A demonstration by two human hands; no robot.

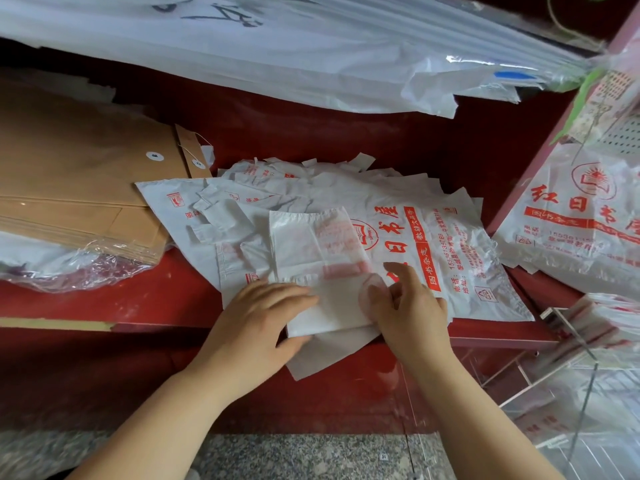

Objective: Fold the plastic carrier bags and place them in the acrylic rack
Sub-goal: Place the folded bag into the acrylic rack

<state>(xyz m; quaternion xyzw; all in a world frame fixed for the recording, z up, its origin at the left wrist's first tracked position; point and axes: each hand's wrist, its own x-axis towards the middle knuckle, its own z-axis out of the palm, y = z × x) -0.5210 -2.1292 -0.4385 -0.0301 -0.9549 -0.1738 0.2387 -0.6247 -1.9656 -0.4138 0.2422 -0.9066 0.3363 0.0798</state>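
Left hand [263, 317], right hand [405, 306] on bag [311, 251]

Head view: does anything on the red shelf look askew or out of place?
Yes. The pile of bags lies fanned and crumpled, corners poking out, and one sheet overhangs the shelf front below the folded bag that the left hand presses and the right hand pinches. Nothing looks spilled.

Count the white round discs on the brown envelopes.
2. One disc lies on the top brown envelope; the other disc lies just right of it, on the flap. Envelopes lower in the stack may hide more.
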